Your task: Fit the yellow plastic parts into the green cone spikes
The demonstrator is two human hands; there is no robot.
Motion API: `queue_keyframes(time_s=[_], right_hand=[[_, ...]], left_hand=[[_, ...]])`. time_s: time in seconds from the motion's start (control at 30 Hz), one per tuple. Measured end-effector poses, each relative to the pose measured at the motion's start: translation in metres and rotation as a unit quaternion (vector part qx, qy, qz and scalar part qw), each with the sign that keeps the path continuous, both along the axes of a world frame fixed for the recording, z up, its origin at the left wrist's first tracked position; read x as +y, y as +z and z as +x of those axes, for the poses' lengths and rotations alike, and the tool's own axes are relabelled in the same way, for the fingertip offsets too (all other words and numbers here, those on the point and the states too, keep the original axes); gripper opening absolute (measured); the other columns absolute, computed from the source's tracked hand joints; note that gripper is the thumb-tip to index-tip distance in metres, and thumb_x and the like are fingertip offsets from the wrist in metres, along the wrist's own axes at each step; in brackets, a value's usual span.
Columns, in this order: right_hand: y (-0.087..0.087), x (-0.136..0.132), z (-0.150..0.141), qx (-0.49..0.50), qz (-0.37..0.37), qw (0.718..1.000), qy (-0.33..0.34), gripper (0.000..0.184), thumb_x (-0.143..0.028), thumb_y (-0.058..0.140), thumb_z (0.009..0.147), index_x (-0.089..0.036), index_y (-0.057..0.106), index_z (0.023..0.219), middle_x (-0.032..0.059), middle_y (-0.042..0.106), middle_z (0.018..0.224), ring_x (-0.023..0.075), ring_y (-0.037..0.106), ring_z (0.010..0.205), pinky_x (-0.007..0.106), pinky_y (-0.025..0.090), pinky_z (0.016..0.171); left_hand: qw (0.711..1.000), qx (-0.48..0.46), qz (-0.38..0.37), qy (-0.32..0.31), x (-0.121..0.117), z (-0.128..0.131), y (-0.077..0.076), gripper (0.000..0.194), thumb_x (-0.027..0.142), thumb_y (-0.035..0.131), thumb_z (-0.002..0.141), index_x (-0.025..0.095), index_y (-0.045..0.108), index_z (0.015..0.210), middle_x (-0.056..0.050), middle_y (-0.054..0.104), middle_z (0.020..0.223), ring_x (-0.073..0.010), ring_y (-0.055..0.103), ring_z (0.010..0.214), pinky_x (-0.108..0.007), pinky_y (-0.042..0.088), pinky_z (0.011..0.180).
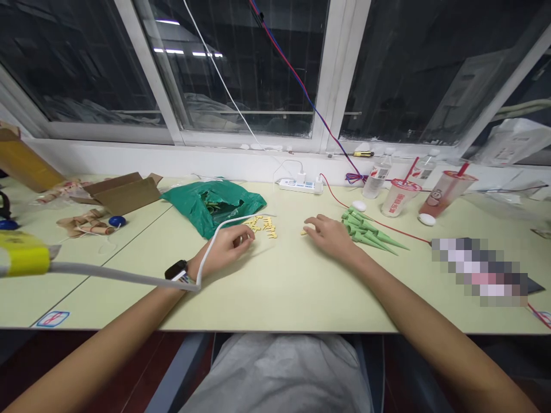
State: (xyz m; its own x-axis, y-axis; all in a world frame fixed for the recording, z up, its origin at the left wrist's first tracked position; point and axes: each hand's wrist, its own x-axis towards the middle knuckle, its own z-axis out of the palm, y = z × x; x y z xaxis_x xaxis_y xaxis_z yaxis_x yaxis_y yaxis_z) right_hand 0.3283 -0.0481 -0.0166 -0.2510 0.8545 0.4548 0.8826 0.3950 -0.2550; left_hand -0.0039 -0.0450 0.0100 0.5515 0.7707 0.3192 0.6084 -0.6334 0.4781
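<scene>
Hands, left (226,248) and right (329,234), are low over the bench (284,298), apart from each other, with fingers loosely bent. Well out to the left of the left hand are an open cardboard box (124,195) and a blue ball (117,221), probably set aside there to leave working room. Nearer, just beyond the left hand, sits a crumpled green plastic bag (189,203), its mouth gaping, perhaps so that its contents are easy to get at.

Small yellow pieces (269,226) lie loosely grouped just beyond the left fingertips and between the two hands, a spot that likely suits reaching from either side. Whether the left fingers pinch any of them cannot be told.

One more yellow piece (303,233) shows right at the right fingertips, away from the group; whether it is gripped or merely touched is unclear. Just to the right of that hand, green cones (368,229) lie bunched, mostly pointing the same way, presumably to keep them tidy. Farther right and beyond stand two drink cups (398,201), seemingly kept out of the way.
</scene>
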Motion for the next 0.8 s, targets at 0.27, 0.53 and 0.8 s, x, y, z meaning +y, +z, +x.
queue_keyframes(time_s=[0.27,0.53,0.8], right_hand=[[-0.008,0.006,-0.013,-0.062,-0.029,0.997,0.036,0.021,-0.023,0.051,0.098,-0.022,0.072,0.100,0.0080,0.068,0.097,0.0200,0.063,0.085,0.029,0.037,0.067],[0.003,0.005,-0.018,0.469,-0.212,0.852,0.093,0.032,-0.052,0.067,0.085,-0.021,0.062,0.087,0.0010,0.068,0.074,0.0130,0.054,0.055,0.027,0.040,0.052],[-0.004,-0.006,-0.043,0.521,-0.231,0.814,0.110,0.045,-0.063,0.067,0.085,-0.022,0.054,0.074,-0.0050,0.053,0.060,0.0081,0.040,0.045,0.024,0.028,0.044]], left_hand=[[0.994,0.043,0.025,-0.093,-0.002,0.055,0.006,0.014,0.023,0.049,0.097,0.022,0.063,0.098,-0.001,0.064,0.083,-0.0179,0.058,0.074,-0.030,0.041,0.068],[0.995,0.013,0.091,-0.035,0.002,0.089,0.005,0.027,0.043,0.056,0.100,0.022,0.060,0.117,-0.004,0.070,0.100,-0.0183,0.062,0.074,-0.033,0.043,0.068],[0.988,-0.013,0.127,-0.083,0.006,0.089,0.003,0.024,0.033,0.044,0.106,0.021,0.065,0.105,-0.006,0.069,0.098,-0.0172,0.063,0.077,-0.032,0.046,0.074]])
